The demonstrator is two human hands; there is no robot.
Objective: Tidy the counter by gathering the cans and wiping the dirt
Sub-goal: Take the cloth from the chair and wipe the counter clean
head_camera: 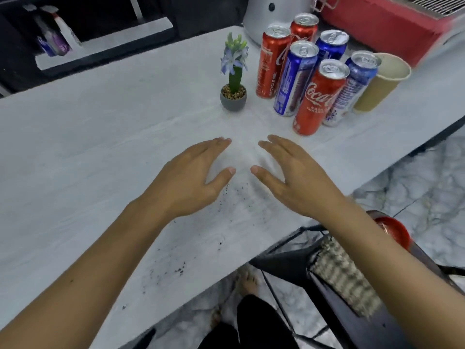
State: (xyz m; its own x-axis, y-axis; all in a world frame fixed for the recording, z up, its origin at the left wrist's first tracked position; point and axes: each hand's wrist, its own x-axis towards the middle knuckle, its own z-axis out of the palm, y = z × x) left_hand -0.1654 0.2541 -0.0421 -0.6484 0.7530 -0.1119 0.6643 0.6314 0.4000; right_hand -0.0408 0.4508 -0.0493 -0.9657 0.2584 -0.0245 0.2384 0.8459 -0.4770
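Note:
Several tall cans stand bunched together at the back right of the white counter (88,137): red cola cans (318,102) and blue cans (293,79). Dark crumbs of dirt (226,197) are scattered over the counter from just below my hands down to the near edge. My left hand (191,177) and my right hand (289,172) hover side by side over the counter in front of the cans, palms down, fingers straight and relaxed, holding nothing. Neither hand touches a can.
A small potted flower (233,94) stands left of the cans. A tan paper cup (380,81) leans at their right. Behind are a white appliance (271,13) and a red box (392,23). A dark chair (352,285) sits below the counter's right edge.

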